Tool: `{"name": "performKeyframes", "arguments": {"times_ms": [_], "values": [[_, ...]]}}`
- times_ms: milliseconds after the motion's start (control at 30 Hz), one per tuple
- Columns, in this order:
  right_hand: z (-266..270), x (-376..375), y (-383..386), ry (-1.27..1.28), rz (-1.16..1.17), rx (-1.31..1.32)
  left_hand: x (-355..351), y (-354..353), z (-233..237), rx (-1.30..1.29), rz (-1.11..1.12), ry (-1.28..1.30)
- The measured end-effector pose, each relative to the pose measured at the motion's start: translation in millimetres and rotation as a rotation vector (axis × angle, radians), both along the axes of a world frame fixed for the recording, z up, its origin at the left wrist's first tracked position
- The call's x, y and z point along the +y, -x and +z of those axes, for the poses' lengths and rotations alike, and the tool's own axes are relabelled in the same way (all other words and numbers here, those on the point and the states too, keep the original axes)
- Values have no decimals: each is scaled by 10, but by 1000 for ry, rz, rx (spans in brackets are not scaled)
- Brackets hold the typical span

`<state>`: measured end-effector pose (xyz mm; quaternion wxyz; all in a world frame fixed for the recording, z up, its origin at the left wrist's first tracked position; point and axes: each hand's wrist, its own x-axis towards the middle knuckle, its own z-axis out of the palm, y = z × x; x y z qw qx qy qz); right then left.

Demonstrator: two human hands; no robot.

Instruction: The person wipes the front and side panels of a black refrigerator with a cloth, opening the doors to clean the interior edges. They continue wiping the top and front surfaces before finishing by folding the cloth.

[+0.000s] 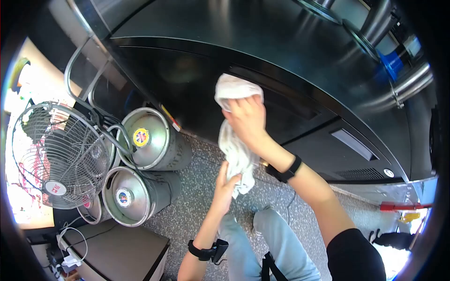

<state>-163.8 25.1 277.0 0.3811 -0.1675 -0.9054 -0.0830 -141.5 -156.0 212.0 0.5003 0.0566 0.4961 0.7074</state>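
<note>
A white cloth (230, 144) hangs down the front of a black cabinet (187, 89). My right hand (246, 118) presses the upper, bunched part of the cloth against the dark panel, its fingers bent over the fabric. Lower down, my left hand (226, 184) grips the hanging end of the same cloth between thumb and fingers, above the speckled floor. A black band circles each of my wrists.
Metal kegs (157, 139) stand at the left beside a wire-cage fan (56, 154). A grey box (119, 250) with cables is at the lower left. Steel pipes (412, 86) run at the upper right, and a red bar (405, 206) is at the far right.
</note>
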Motion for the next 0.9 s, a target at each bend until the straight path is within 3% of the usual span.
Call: {"name": "performKeyframes", "arguments": {"times_ms": [100,267,400,467,567,700,733,767,900], "values": [[-13,66,-41,-74,-24,-63,-7,95,274,-3,12,-25],[5,142,-641,26,-71,-182,51,59,469,48,-102,17],[-67,93,-1350,-3,-272,-170,112,-110,347,88,-277,74],[-31,26,-1409,-33,-358,-207,143,-232,402,114,-331,82],[-80,-60,-1232,143,-366,-131,84,-280,313,140,-429,29],[-171,58,-930,152,-224,-63,-38,-162,377,277,-372,106],[-126,36,-865,131,-221,-34,-58,-131,289,466,-358,103],[-68,29,-816,108,-215,-5,-74,-105,220,473,-371,118],[48,-60,-966,279,-36,190,184,-41,304,608,-339,155]]}}
